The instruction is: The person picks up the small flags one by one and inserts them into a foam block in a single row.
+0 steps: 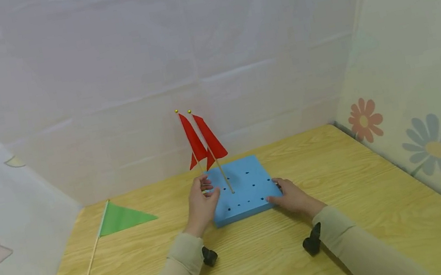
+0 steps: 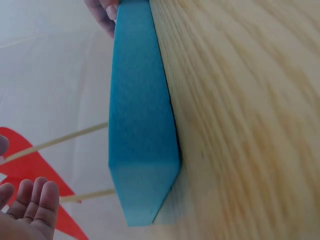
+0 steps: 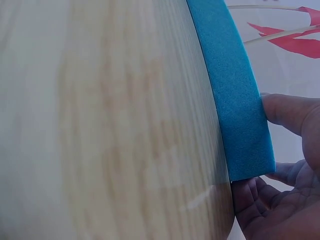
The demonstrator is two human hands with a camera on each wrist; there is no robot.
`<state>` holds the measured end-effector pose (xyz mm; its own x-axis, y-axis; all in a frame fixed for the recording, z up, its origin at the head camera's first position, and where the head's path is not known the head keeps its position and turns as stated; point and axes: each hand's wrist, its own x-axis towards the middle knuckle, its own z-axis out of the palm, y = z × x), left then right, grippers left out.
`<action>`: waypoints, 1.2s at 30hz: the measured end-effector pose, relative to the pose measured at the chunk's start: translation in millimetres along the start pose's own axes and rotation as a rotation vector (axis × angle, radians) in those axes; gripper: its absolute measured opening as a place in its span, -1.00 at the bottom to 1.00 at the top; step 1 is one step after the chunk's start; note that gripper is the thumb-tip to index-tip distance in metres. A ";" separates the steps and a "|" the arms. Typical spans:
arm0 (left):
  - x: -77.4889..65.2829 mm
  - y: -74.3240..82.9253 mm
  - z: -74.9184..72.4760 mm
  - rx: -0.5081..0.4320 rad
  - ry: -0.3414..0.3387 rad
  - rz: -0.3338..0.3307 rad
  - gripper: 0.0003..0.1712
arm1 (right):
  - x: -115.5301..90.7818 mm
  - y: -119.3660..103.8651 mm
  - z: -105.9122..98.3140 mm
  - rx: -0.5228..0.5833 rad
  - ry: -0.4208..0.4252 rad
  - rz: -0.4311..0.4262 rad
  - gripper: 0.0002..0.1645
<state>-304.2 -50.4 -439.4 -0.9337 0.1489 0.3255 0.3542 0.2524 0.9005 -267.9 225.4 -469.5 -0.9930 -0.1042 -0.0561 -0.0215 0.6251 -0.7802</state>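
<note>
A blue foam block (image 1: 242,197) with several small holes lies flat on the table. Two red flags (image 1: 210,134) on thin wooden sticks with gold tips stand in it, leaning left. My left hand (image 1: 203,204) hovers by the block's left edge, close to the flag sticks; its fingers are loosely bent and hold nothing in the left wrist view. At the right side, my right hand (image 1: 295,198) holds the block's near corner, the thumb on its upper edge and the fingers against its side, as the right wrist view shows.
A green flag (image 1: 124,217) on a stick lies on the wooden table (image 1: 265,267) to the left. White sheeting (image 1: 125,75) hangs behind the table, and a flower-printed sheet (image 1: 413,49) rises along the right edge.
</note>
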 end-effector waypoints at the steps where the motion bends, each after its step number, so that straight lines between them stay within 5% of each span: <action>1: -1.4 -0.3 -3.1 0.005 0.000 0.005 -0.48 | -0.4 0.0 -0.2 -0.002 0.001 0.001 -0.11; 10: -16.2 -7.9 -30.1 0.068 -0.063 -0.019 -0.40 | -0.6 -1.2 -1.1 -0.021 0.002 -0.003 -0.11; 36: -39.3 -22.2 -111.8 0.142 -0.058 -0.199 -0.30 | 0.5 -1.6 -1.9 -0.018 -0.009 -0.021 -0.10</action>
<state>-281.2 -168.8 -439.9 -0.9827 0.1366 0.1250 0.1712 0.4132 0.8944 -268.6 225.8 -467.1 -0.9912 -0.1247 -0.0452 -0.0450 0.6367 -0.7698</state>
